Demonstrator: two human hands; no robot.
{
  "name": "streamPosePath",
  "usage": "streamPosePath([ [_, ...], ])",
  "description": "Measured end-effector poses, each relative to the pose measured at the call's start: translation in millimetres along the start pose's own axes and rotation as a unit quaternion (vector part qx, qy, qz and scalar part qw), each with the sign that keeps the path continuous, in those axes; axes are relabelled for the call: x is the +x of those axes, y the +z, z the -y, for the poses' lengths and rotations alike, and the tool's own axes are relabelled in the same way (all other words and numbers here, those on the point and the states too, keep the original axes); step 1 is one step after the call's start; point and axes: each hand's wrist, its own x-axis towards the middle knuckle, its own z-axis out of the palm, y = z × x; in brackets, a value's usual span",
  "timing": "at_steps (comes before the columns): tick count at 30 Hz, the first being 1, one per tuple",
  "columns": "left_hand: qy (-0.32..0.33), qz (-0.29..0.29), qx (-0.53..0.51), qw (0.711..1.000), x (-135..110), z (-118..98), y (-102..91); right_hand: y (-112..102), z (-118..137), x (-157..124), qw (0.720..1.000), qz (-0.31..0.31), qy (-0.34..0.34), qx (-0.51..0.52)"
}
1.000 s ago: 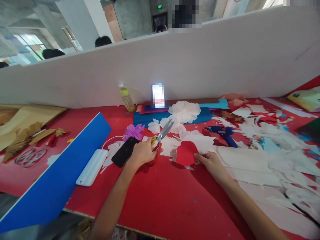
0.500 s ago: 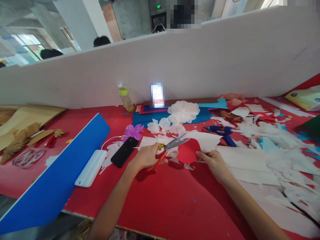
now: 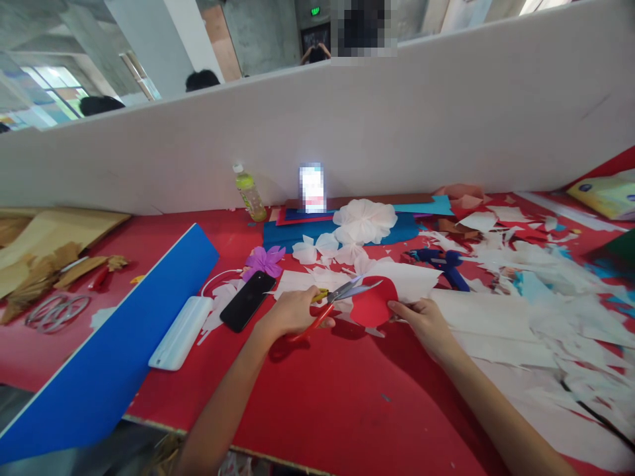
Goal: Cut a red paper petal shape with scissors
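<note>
Your left hand (image 3: 292,311) grips the red-handled scissors (image 3: 333,301), fingers closed through the loops, and over the last second you have swung them down: the blades pointed up toward 12 o'clock a second ago, then tipped toward 2 o'clock, and now lie nearly flat, aimed at 3 o'clock with their tips over the upper edge of the red paper piece (image 3: 373,305). The blades look only slightly parted; whether they already bite the paper I cannot tell.

Your right hand (image 3: 421,320) has barely shifted. It holds the red paper piece at its 3 o'clock edge, fingertips pinching it and keeping it low over the red surface (image 3: 322,396), just in front of the white paper sheet (image 3: 407,281).

To my eye, the swing reads as the scissors being brought to the paper's edge for a cut, with the piece steadied from the opposite side.

Around you nothing else has moved: the black phone (image 3: 247,301) and white power bank (image 3: 181,332) lie at 9 o'clock of your left hand, the purple paper flower (image 3: 264,261) at 11 o'clock, the white paper flowers (image 3: 364,221) at 12 o'clock, and the blue glue gun (image 3: 441,264) at 1 o'clock of the red piece.
</note>
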Motion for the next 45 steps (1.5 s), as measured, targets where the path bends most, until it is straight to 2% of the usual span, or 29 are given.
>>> streamPosePath([
  [4,-0.009,0.015,0.005,1.000,0.0,-2.6,-0.9,0.3,-1.3,0.2,1.000,-0.007,-0.007,-0.006],
  [22,-0.002,0.007,0.019,1.000,1.5,-3.7,0.4,-0.1,-2.9,0.8,0.999,-0.002,-0.012,-0.039],
  [26,-0.006,0.013,0.020,1.000,1.4,-5.4,-1.3,0.0,-3.0,1.3,0.999,0.002,-0.015,-0.032],
  [37,0.030,-0.023,0.020,0.999,1.0,-2.1,2.1,-0.8,-4.9,1.6,0.999,0.002,-0.022,-0.035],
  [45,0.017,-0.012,0.026,0.999,1.0,-5.6,0.5,-0.5,-6.3,2.3,1.000,0.007,-0.017,-0.008],
])
